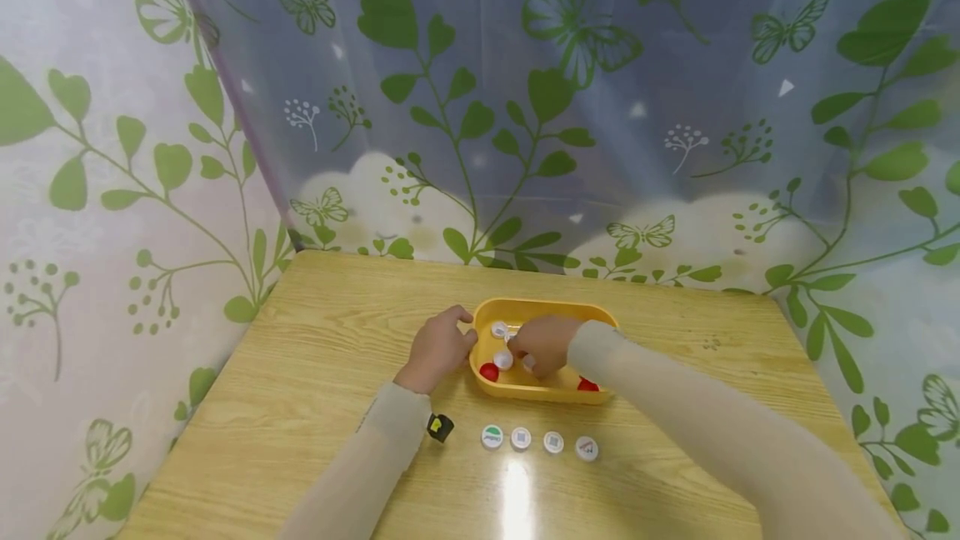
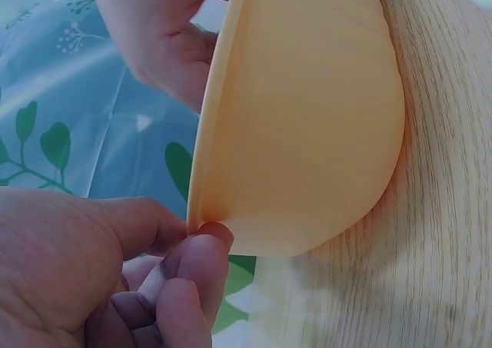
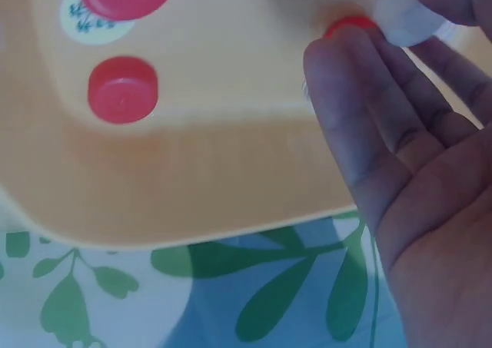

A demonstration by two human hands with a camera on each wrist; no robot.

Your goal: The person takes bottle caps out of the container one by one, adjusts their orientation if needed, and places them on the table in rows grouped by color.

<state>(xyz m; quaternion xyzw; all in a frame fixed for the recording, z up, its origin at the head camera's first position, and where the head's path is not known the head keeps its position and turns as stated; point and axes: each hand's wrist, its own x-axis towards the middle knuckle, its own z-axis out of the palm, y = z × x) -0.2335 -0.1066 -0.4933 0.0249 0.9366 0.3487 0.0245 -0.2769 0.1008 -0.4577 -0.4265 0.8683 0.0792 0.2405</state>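
Note:
A yellow plastic tray (image 1: 543, 394) with tall sides holds white and red bottle caps. At its left end, my left hand (image 1: 438, 350) pinches the rim between thumb and fingers, as the left wrist view shows close up. My right hand (image 1: 543, 342) reaches down inside the tray. In the right wrist view a white bottle cap (image 3: 407, 18) lies between its thumb and fingers. Near that hand are a white cap (image 1: 502, 360) and a red cap (image 1: 489, 372). Another red cap (image 1: 588, 385) sits under the right forearm, which hides part of the tray.
In front of the tray, several caps lie in a row on the wooden table (image 1: 337, 315), from a green-and-white cap (image 1: 492, 437) to a white cap with a dark mark (image 1: 587, 448). A leaf-patterned curtain (image 1: 480, 107) hangs behind and along the sides.

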